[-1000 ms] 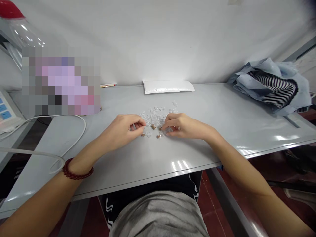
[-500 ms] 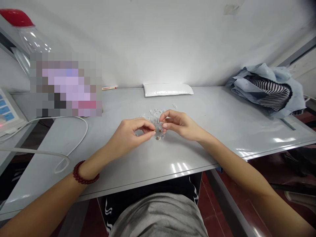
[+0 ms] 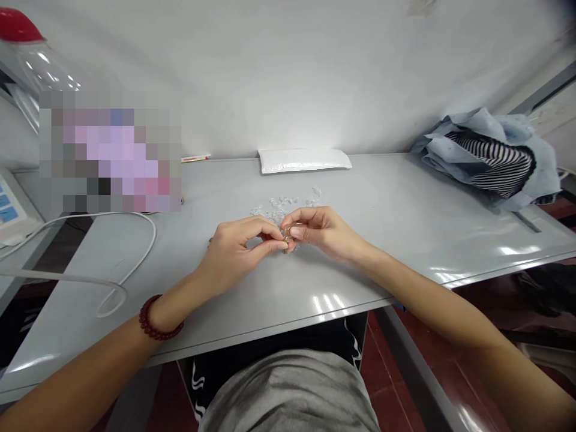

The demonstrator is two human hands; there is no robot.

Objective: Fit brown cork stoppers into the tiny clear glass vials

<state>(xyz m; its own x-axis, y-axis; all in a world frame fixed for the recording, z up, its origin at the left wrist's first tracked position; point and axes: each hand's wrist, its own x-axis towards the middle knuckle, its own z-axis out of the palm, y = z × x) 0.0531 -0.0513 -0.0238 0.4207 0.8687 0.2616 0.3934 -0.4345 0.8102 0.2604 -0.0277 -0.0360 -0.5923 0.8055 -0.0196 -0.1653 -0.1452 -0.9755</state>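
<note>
Small clear plastic pieces (image 3: 275, 210) lie scattered on the grey table (image 3: 252, 312), just beyond my hands. My left hand (image 3: 245, 243), with a dark red bead bracelet (image 3: 155, 324) at its wrist, pinches thumb and forefinger on something tiny. Its fingertips meet those of my right hand (image 3: 317, 231). That hand is also closed in a pinch, on a small clear piece with a brownish part. The fingers cover most of what lies between them.
A white packet (image 3: 305, 161) rests against the wall. Bundled blue and striped cloth (image 3: 495, 159) sits at the right. At the left are a white cable (image 3: 150, 240), a blurred-out purple item (image 3: 117, 150) and a red-capped clear bottle (image 3: 45, 66).
My right hand has moved left and slightly down, and its fingertips have come together with those of my left hand. The view has shifted a little.
</note>
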